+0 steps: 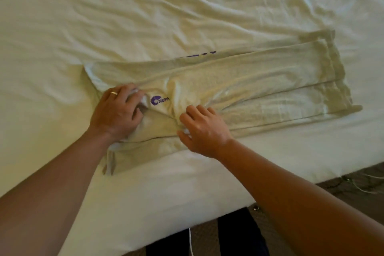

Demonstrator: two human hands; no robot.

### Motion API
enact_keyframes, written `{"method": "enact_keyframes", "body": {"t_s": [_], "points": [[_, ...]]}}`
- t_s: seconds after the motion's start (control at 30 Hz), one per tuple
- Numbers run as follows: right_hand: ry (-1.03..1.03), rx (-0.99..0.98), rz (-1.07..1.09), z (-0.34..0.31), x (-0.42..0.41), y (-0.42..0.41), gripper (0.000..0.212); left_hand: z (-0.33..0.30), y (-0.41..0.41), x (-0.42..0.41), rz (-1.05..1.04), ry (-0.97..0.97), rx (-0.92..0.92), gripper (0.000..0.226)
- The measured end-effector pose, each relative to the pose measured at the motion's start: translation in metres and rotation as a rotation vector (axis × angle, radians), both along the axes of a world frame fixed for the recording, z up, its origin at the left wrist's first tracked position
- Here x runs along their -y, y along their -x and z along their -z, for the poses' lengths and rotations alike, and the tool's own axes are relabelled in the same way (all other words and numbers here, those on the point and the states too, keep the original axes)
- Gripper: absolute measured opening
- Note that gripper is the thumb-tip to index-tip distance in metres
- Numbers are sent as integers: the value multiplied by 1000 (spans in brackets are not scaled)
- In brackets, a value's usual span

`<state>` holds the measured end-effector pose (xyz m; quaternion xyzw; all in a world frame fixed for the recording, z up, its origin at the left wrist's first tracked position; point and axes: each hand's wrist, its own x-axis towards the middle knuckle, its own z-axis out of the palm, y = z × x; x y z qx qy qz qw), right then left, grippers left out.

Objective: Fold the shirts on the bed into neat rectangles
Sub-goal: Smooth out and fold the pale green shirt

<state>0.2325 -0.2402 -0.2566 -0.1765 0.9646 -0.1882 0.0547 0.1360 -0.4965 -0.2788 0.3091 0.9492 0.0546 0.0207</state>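
A pale grey shirt [259, 87] with a small purple logo lies on the bed, folded lengthwise into a long strip that runs from the lower left up to the right. My left hand [116, 110], a ring on one finger, grips bunched fabric at the collar end just left of the logo. My right hand [204, 129] sits to the right of the logo with its fingers curled into a fold of the cloth, which puckers around them. A sleeve end sticks out below my left wrist.
The bed [124, 16] is covered with a wrinkled cream sheet that stretches far behind and to both sides of the shirt. Its near edge runs diagonally at the lower right, with brown carpet [353, 183], white cables and dark trousers [239, 235] below it.
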Motion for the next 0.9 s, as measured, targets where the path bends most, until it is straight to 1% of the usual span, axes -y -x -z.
{"method": "enact_keyframes", "body": {"t_s": [0.13,0.23,0.33,0.4,0.5,0.6,0.63,0.7,0.77,0.8,0.83,0.9], "points": [[-70,35,66,3,15,-1,13,-1,14,14,144,-12,-143,35],[-61,88,65,2,14,0,14,0,21,18,228,13,-253,33],[36,188,80,1,4,6,6,6,32,31,201,28,-319,19],[104,226,111,2,-8,6,8,7,38,37,160,32,-328,16],[92,236,48,5,-19,1,7,11,36,35,95,64,-282,17],[7,253,-26,6,-16,1,7,2,26,16,-59,115,-104,13],[1,284,-23,4,-14,3,10,-4,23,6,-130,127,-35,16],[22,380,16,-4,-11,11,17,-18,15,-17,-296,119,64,33],[131,436,102,-14,-14,19,22,-29,5,-46,-398,57,73,37],[215,395,167,-17,-19,20,24,-31,-1,-63,-418,20,66,35],[279,297,230,-18,-26,21,25,-31,-9,-80,-421,-27,60,32],[290,34,320,-15,-49,22,23,-28,-21,-121,-405,-131,57,29]]}}
